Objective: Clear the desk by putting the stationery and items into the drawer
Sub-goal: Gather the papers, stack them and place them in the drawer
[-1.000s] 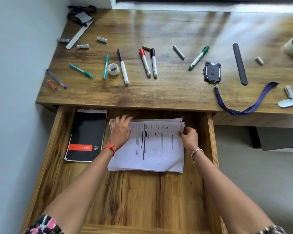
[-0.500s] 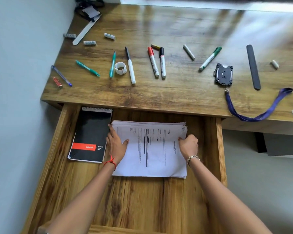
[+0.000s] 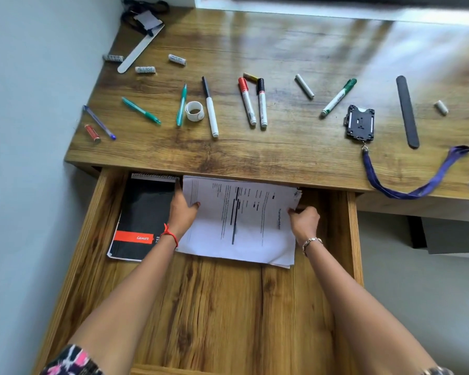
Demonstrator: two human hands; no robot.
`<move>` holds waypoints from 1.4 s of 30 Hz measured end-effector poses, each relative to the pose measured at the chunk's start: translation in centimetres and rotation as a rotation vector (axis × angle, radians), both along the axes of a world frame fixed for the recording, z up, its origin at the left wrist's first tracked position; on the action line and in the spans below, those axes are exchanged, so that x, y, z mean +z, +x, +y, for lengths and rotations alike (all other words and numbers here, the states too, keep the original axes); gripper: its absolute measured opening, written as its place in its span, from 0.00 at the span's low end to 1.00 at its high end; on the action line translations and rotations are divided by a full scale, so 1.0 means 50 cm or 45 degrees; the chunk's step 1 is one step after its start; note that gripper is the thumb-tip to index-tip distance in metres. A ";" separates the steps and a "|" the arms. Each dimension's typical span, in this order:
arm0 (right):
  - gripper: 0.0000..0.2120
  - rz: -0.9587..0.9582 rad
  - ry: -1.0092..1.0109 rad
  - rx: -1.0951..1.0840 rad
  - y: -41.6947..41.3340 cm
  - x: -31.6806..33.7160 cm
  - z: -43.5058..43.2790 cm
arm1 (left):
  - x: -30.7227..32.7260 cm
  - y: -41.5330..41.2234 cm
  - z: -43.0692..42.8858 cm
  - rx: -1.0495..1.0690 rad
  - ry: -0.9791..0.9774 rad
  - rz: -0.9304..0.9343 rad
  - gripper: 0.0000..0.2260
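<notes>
My left hand (image 3: 183, 209) and right hand (image 3: 305, 221) pinch opposite side edges of the floppy stack of white printed paper (image 3: 241, 220) lying in the open wooden drawer (image 3: 214, 307) beside the black spiral notebook (image 3: 144, 212), light sheets likely to slide apart unless held together.

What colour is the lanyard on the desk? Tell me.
The lanyard is purple-blue, clearest in the head view.
</notes>
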State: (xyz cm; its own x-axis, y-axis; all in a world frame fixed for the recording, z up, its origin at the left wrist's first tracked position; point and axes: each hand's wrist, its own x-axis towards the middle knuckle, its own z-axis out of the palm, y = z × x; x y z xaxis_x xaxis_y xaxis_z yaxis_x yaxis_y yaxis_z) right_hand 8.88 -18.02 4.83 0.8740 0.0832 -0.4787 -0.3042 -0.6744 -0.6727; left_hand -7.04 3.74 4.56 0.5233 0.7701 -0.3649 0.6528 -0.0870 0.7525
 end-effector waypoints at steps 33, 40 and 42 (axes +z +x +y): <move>0.09 -0.323 0.008 0.518 -0.060 0.122 -0.048 | 0.085 -0.080 -0.053 -0.180 0.486 -0.022 0.30; 0.09 -0.401 0.012 0.585 -0.096 0.168 -0.069 | 0.126 -0.119 -0.065 -0.243 0.579 -0.045 0.26; 0.09 -0.417 0.004 0.606 -0.104 0.181 -0.074 | 0.136 -0.128 -0.066 -0.268 0.605 -0.040 0.25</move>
